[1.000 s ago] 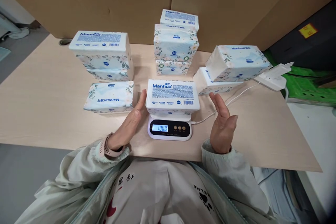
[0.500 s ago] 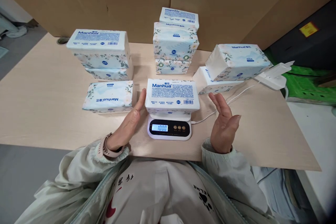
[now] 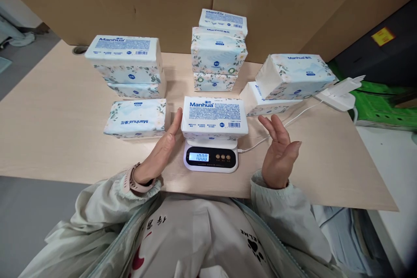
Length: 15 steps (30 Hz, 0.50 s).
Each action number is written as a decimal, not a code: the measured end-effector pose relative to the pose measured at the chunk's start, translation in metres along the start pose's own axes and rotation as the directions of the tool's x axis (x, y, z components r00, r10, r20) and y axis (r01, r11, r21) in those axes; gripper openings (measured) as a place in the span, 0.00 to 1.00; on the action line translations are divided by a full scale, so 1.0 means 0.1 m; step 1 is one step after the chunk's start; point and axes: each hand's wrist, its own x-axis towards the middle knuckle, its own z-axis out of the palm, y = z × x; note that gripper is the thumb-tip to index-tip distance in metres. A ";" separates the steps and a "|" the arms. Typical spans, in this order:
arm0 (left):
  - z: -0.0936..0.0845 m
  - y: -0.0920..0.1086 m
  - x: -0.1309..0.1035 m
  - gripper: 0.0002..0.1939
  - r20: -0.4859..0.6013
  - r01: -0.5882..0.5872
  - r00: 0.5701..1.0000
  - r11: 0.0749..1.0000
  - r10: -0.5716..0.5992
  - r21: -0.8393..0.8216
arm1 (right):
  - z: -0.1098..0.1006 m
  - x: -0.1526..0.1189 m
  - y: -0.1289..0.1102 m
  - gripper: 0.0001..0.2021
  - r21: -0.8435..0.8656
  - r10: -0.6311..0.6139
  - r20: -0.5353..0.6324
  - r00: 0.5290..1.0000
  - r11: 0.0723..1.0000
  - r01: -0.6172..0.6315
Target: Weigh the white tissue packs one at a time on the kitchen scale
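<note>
A white and blue pack of tissues point(image 3: 215, 116) rests on a small white digital scale point(image 3: 211, 166), whose lit display reads 100.0. My left hand point(image 3: 163, 147) is held on edge just left of that pack, fingers stretched out; it grips nothing, and I cannot tell whether a fingertip touches the pack. To the right of the scale, my right hand point(image 3: 278, 152) is raised with its fingers apart and holds nothing. Another tissue pack point(image 3: 135, 118) lies flat beyond my left hand. Two more packs point(image 3: 295, 77) are stacked beyond my right hand.
Tissue packs point(image 3: 125, 61) stand stacked at the back left, and more packs point(image 3: 219, 50) at the back middle. Cardboard boxes point(image 3: 146, 4) line the table's far edge. From the scale a white cable point(image 3: 299, 116) runs to a power strip point(image 3: 337, 97) beside a green crate point(image 3: 384, 106).
Nearly everything holds still. The view has shifted very slightly; both hands stay beside the pack on the scale, and the display still reads 100.0.
</note>
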 end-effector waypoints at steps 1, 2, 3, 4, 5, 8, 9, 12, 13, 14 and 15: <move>0.00 0.00 0.01 0.45 -0.004 0.007 1.000 1.000 -0.007 0.000 | 0.00 0.00 -0.01 0.32 -0.009 0.009 -0.004 1.000 1.000 -0.009; 0.00 -0.01 0.02 0.46 -0.007 0.010 1.000 1.000 -0.010 0.000 | 0.01 0.00 -0.02 0.33 -0.016 0.019 -0.008 1.000 1.000 -0.019; 0.00 -0.02 0.02 0.47 -0.009 0.008 1.000 1.000 -0.008 0.002 | 0.01 0.00 -0.03 0.33 -0.021 0.026 -0.011 1.000 0.999 -0.027; 0.00 -0.02 0.03 0.48 -0.012 0.003 1.000 1.000 -0.003 0.005 | 0.02 0.00 -0.03 0.33 -0.022 0.030 -0.013 0.999 0.999 -0.030; -0.01 -0.03 0.04 0.48 -0.013 -0.002 1.000 1.000 0.002 0.009 | 0.02 0.00 -0.04 0.33 -0.022 0.031 -0.017 0.999 0.999 -0.031; -0.01 -0.03 0.05 0.49 -0.009 0.000 1.000 1.000 0.000 0.009 | 0.02 -0.01 -0.04 0.33 -0.034 0.031 -0.018 0.999 0.999 -0.032; 0.00 -0.03 0.05 0.48 -0.007 0.006 1.000 1.000 -0.006 0.003 | 0.01 -0.01 -0.04 0.33 -0.040 0.031 -0.016 0.999 0.999 -0.032; 0.01 -0.01 0.03 0.47 0.001 0.005 1.000 1.000 -0.005 -0.018 | 0.00 -0.01 -0.03 0.32 -0.041 0.018 -0.005 1.000 0.999 -0.019; 0.02 -0.01 0.02 0.46 0.005 -0.001 1.000 1.000 0.001 -0.021 | 0.00 -0.01 -0.02 0.32 -0.034 0.012 -0.003 1.000 0.999 -0.012; 0.02 -0.01 0.02 0.46 0.010 -0.009 1.000 1.000 0.009 -0.024 | 0.00 -0.01 -0.02 0.32 -0.027 0.007 -0.001 1.000 1.000 -0.007; 0.02 -0.01 0.01 0.46 0.015 -0.015 1.000 1.000 0.016 -0.024 | 0.00 -0.01 -0.02 0.32 -0.021 0.007 0.000 1.000 1.000 -0.007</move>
